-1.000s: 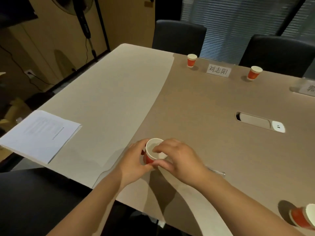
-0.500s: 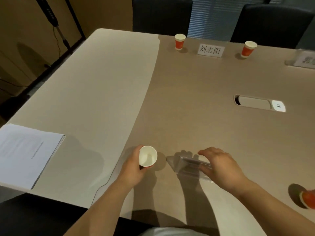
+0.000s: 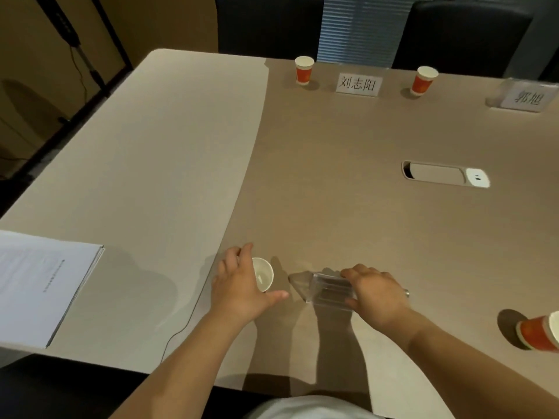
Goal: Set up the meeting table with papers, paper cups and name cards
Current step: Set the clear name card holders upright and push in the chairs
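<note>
An empty paper cup [image 3: 263,274], red outside and white inside, stands upright near the table's front edge. My left hand [image 3: 239,285] curls around its left side, thumb stretched out below it. Just to the right lies a clear acrylic name card holder [image 3: 323,287], and my right hand [image 3: 375,293] grips its right end from above. A stack of printed papers [image 3: 39,282] lies at the front left. Along the far edge stand two red cups [image 3: 303,70] [image 3: 423,81] and two name cards [image 3: 357,85] [image 3: 527,98].
Another red cup [image 3: 537,331] sits at the right edge of view. A cable hatch [image 3: 435,173] is set into the table [image 3: 151,146] right of centre. Two dark chairs [image 3: 266,22] [image 3: 459,34] stand behind the far side. A thin cable runs off the front edge.
My right hand left the cup's rim and moved right onto the clear holder. My left hand stayed at the cup. The view tilted down and forward.
</note>
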`<state>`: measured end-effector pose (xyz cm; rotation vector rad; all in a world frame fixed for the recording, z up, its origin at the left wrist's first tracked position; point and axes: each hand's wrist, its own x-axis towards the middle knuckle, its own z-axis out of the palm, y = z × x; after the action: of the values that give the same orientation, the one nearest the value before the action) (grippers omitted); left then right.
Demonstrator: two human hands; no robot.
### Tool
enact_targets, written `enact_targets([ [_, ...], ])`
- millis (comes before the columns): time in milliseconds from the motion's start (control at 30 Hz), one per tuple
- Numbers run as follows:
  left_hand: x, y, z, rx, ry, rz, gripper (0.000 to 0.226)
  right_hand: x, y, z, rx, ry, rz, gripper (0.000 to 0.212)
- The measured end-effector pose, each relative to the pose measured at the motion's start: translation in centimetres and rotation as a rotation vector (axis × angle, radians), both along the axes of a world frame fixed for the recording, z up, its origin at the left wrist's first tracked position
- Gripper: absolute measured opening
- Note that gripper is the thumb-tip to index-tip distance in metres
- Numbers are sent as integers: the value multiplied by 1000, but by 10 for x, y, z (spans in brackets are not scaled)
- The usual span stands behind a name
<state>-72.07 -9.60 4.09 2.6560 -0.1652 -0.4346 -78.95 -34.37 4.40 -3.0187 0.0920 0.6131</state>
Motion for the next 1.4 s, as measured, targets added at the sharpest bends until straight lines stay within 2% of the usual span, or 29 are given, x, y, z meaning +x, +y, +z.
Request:
enact_targets([
  [100, 0, -9, -3, 95, 10, 8, 112, 1, -3, -6, -14, 11, -14, 51],
  [167, 1, -12, -7, 129, -1, 3, 98, 2, -5, -9, -17, 26, -36, 50],
  [233, 2, -13, -14, 117, -21, -8, 77, 2, -6, -13, -3, 41, -44, 47],
  [300, 4, -11, -16, 73, -34, -46, 69, 2, -6, -16, 3, 27, -34, 45],
  [400, 7, -6, -12, 92, -32, -114, 72, 3, -5, -18, 6, 8, -23, 44],
  [533, 11, -2, -12, 83, 29, -84, 92, 3, -5, -18, 5, 13, -32, 44],
  [633, 13, -3, -15, 53, -21, -23, 79, 4, -4, -18, 21, 7, -42, 45],
  [733, 15, -2, -16, 53, -25, -82, 70, 5, -3, -17, 36, 13, -51, 48],
  [1067, 17, 1, -16, 24, -25, -129, 78, 5, -2, -15, 32, 14, -52, 51],
  [1200, 15, 0, -13, 53, -9, -151, 91, 5, -1, -15, 28, 33, -57, 48],
  [1300, 14, -4, -4, 132, -66, -203, 102, 3, -2, -10, 42, 19, -76, 57],
  [1400, 11, -19, 9, 152, -199, -359, 100, -6, -6, 4, 76, -60, -119, 66],
])
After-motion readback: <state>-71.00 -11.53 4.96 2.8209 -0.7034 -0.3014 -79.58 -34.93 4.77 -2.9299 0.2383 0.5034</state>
